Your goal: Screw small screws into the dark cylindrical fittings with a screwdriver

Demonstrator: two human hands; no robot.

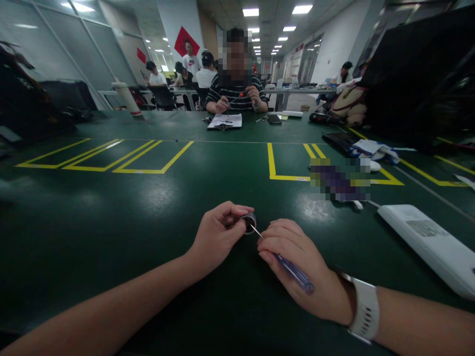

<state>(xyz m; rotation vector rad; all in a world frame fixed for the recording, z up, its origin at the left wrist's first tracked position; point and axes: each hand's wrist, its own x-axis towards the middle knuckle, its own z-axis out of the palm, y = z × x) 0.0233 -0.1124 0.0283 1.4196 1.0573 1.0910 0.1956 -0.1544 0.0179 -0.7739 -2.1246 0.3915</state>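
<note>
My left hand point(218, 236) is closed round a small round metal part point(249, 222), pinched between thumb and fingers just above the green table point(111, 222). My right hand point(297, 262) grips a screwdriver with a clear blue handle point(293, 272). Its thin metal shaft points up and left, and the tip touches the metal part. A white watch point(365, 309) sits on my right wrist. Both forearms rest low over the table's near edge.
A long white device point(426, 242) lies to the right. Yellow taped boxes point(122, 155) mark the table. Across the table a person in a striped shirt point(235, 94) holds a tool over papers point(224, 120). More people sit at tables behind. A black bag point(419, 74) stands at far right.
</note>
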